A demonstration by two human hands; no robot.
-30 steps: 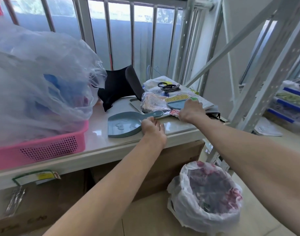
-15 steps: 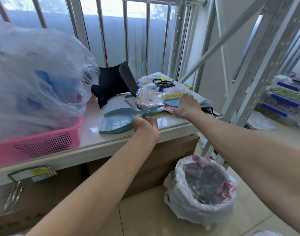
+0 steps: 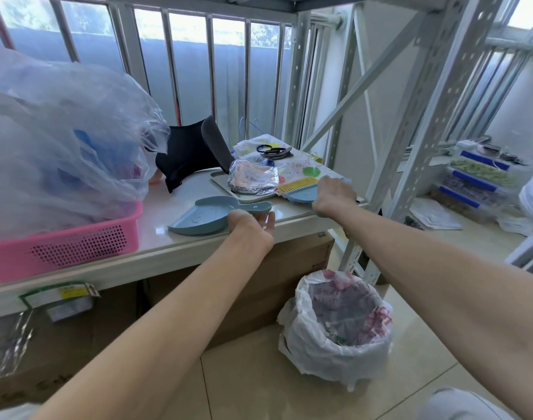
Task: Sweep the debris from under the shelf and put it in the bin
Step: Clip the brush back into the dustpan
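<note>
Touching the dustpan (image 3: 198,218) at the worktop's (image 3: 292,211) front edge, left hand (image 3: 250,224) fingers loosely spread; right hand (image 3: 334,192) fingers curled round the brush (image 3: 301,192) on the worktop, with the bin (image 3: 319,353) below the worktop.

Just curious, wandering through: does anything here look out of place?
Only one small thing: a green-and-yellow packet hangs off the table's front edge instead of lying on top. The right hand grips the brush.

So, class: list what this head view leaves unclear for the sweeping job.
All in the head view:
- The brush handle: covered by the right hand gripping it.
- Under the shelf: cardboard boxes fill the space; no debris shows.
- Bin contents: indistinct through its plastic liner.
- Left hand: its back hides any grip on the dustpan.
</note>
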